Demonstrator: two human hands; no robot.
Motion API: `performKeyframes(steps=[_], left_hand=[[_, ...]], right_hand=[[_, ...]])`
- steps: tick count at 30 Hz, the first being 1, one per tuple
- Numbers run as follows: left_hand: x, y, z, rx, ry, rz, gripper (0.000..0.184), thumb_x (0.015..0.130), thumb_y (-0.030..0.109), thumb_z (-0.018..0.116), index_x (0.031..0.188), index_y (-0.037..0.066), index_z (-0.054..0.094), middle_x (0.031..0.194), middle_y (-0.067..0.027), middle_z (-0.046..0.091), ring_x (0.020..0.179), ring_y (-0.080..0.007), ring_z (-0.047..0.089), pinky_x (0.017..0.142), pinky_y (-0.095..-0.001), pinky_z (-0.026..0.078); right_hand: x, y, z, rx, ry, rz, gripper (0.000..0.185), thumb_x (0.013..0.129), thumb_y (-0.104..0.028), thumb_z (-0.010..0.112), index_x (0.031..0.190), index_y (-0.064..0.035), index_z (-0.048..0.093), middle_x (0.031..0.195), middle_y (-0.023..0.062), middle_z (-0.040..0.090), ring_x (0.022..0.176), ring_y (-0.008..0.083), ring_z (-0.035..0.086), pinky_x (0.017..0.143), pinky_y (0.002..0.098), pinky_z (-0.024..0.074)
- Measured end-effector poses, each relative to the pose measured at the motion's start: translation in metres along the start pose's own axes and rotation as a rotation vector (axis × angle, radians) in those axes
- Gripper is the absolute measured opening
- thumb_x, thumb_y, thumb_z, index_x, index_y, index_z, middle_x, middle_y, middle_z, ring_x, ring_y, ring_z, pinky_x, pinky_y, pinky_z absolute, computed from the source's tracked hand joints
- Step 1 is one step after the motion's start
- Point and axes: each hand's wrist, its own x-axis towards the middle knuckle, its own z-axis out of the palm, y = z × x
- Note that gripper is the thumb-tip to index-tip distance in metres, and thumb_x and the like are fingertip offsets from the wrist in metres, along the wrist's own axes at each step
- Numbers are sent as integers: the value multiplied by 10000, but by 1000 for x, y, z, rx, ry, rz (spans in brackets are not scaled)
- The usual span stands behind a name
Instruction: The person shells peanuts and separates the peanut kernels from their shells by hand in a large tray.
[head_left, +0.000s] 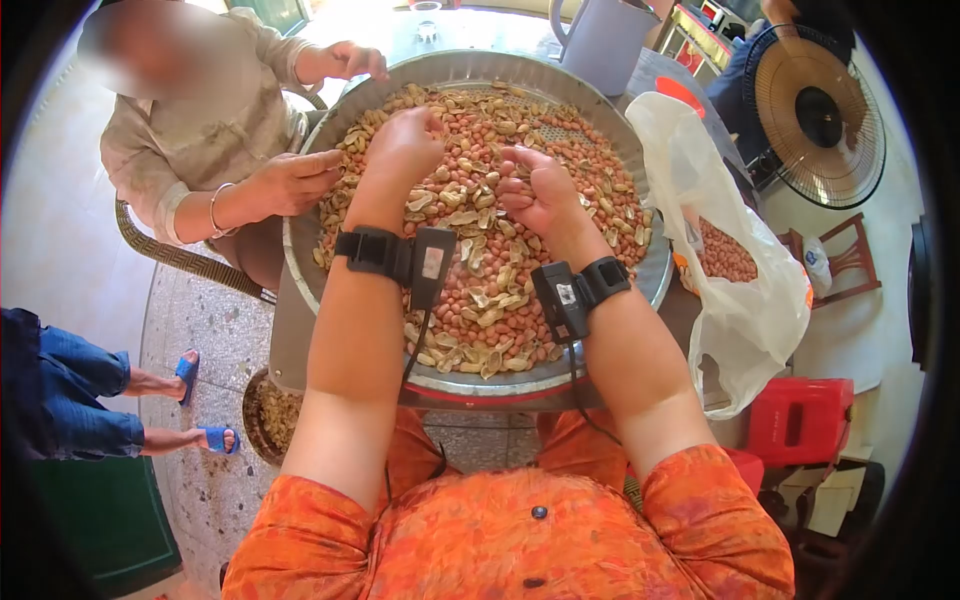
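A wide round metal tray (470, 382) holds a mix of shelled peanuts (465, 275) and split, pale peanut shells (490, 300). My left hand (405, 145) is over the left part of the heap, its fingers curled in and largely hidden behind the back of the hand. Across from it, my right hand (543, 195) is turned palm inward above the peanuts with bent fingers. Whatever either hand pinches is too small or hidden to make out. A gap separates the two hands. Each wrist wears a black strap with a small box.
Another person's hand (295, 182) reaches over the tray's left rim. At the right lie a white plastic bag (735, 310) and more peanuts (725, 250). A grey pitcher (605, 45) stands behind, near a fan (818, 115). A bowl of shells (270, 415) sits on the floor.
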Motion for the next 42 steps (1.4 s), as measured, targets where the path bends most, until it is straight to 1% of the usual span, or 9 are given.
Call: performKeyframes(steps=[3, 9, 16, 25, 27, 32, 38, 40, 42], left_hand=[[-3, -10, 9, 187, -138, -143, 250, 680, 115, 592, 925, 65, 603, 868, -134, 606, 797, -215, 593, 692, -322, 463], [3, -15, 13, -26, -202, -165, 150, 669, 85, 555, 787, 19, 619, 782, -143, 608, 727, -224, 590, 628, -316, 457], [1, 9, 10, -374, -41, 27, 153, 762, 92, 529, 877, 12, 592, 617, -18, 529, 528, -74, 464, 475, -225, 374], [-5, 38, 28, -781, -162, 103, 123, 790, 93, 537, 869, 9, 580, 666, -35, 576, 556, -67, 497, 500, -219, 399], [0, 22, 36, -301, 83, 229, 139, 754, 79, 532, 857, -7, 569, 736, -125, 596, 657, -230, 586, 587, -344, 458], [-18, 20, 42, 127, -123, 264, 179, 730, 64, 444, 819, -5, 584, 815, -225, 548, 799, -377, 515, 694, -434, 412], [-5, -10, 56, -34, 5, 235, 59, 694, 64, 532, 712, 10, 551, 672, -167, 547, 677, -332, 540, 614, -378, 427], [-8, -3, 50, -4, 39, 192, 73, 677, 73, 560, 714, 11, 547, 644, -147, 537, 634, -299, 538, 597, -356, 428], [-2, -6, 52, -40, 61, 196, 84, 670, 79, 571, 716, 13, 548, 634, -139, 533, 613, -280, 535, 576, -348, 424]], right_hand=[[-1, 2, 2, 89, 140, -74, 170, 847, -123, 457, 979, -22, 422, 788, 59, 450, 550, 102, 391, 400, 157, 324], [-10, -4, 12, 247, 164, -103, 183, 807, -37, 391, 977, 28, 402, 926, 156, 441, 803, 239, 494, 639, 295, 507], [-13, -6, 15, 464, -57, -105, 287, 806, -73, 319, 1055, 66, 354, 1022, 228, 408, 976, 354, 444, 877, 482, 410], [-19, -13, 22, 426, 91, -131, 331, 897, -283, 286, 1014, 11, 384, 959, 179, 436, 867, 284, 467, 802, 446, 446], [-19, -11, 24, 446, 106, -84, 301, 886, -297, 319, 958, -21, 413, 909, 147, 464, 800, 243, 488, 734, 407, 474], [3, -4, -2, 607, -71, -162, 95, 679, -95, 448, 739, -45, 502, 686, 65, 508, 652, 179, 507, 508, 318, 447], [8, 7, -3, -27, 212, -452, 141, 657, -29, 412, 759, -57, 505, 661, 41, 480, 608, 151, 450, 514, 306, 389], [10, 16, -2, -740, 419, -897, 143, 661, -31, 405, 758, -27, 511, 669, 88, 502, 655, 212, 481, 569, 342, 401], [10, 24, -9, -982, 423, -893, 149, 657, -36, 411, 765, -19, 513, 684, 112, 514, 685, 243, 492, 599, 354, 404]])
